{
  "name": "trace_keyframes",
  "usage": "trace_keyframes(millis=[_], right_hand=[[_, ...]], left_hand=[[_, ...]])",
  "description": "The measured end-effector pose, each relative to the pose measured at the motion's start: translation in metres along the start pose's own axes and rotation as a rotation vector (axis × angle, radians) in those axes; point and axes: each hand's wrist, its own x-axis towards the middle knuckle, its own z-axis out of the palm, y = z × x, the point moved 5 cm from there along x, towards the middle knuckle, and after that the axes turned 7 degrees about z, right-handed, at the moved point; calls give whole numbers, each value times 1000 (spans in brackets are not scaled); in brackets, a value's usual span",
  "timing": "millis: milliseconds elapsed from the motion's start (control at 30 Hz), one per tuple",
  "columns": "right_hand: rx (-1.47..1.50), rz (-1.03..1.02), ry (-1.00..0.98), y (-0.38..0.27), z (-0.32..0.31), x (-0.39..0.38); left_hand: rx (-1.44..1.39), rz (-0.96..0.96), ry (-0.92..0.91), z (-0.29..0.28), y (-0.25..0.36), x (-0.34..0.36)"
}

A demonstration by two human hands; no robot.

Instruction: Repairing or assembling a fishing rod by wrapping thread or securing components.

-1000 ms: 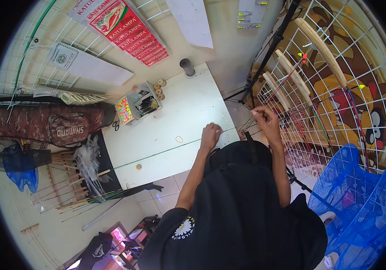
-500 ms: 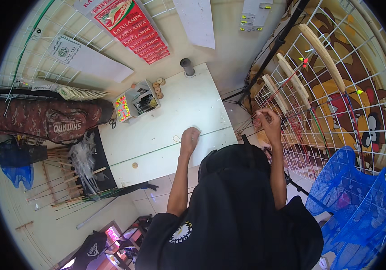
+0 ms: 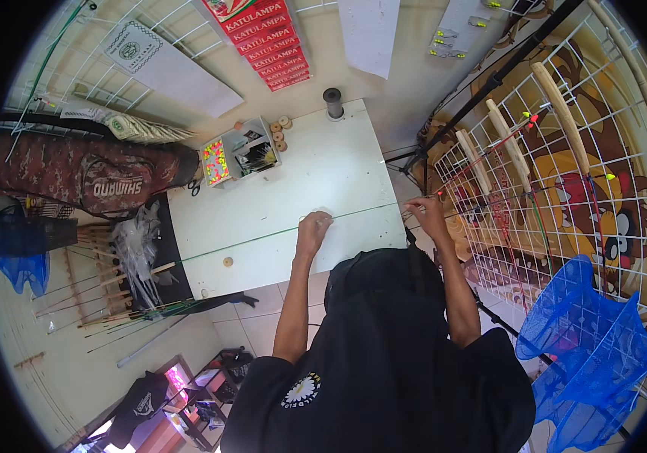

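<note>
A thin green fishing rod [image 3: 263,238] lies across the white table [image 3: 210,215], its pale wooden handle [image 3: 163,267] at the left end. My left hand [image 3: 313,232] is closed around the rod right of the table's middle, fingertips pinched together. Just past the table's right edge, my right hand [image 3: 427,215] is raised by the rod's thin end. Its thumb and forefinger are pinched together; what lies between them is too fine to make out.
A grey box [image 3: 225,160] with bright floats stands at the back, beside wooden discs [image 3: 278,136] and a grey cylinder [image 3: 333,104]. A single wooden disc [image 3: 227,262] lies near the front. White wire racks [image 3: 482,219] with hanging rods and blue nets [image 3: 580,340] stand at right.
My right hand has come down and left, toward the rod's thin end. My left hand stays on the rod. The whole view has shifted slightly.
</note>
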Motion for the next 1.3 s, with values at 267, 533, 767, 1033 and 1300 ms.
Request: trace_keyframes(millis=[267, 533, 767, 1033, 1300], right_hand=[[66, 186, -249, 5, 45, 6], [222, 284, -325, 24, 56, -2], [157, 418, -294, 15, 54, -4], [109, 192, -214, 24, 50, -2], [-80, 104, -171, 10, 66, -10]], left_hand=[[54, -26, -12, -14, -18, -4], [72, 30, -75, 1, -25, -4], [300, 90, -111, 15, -28, -8], [467, 184, -136, 17, -20, -3], [397, 229, -95, 12, -27, -8]])
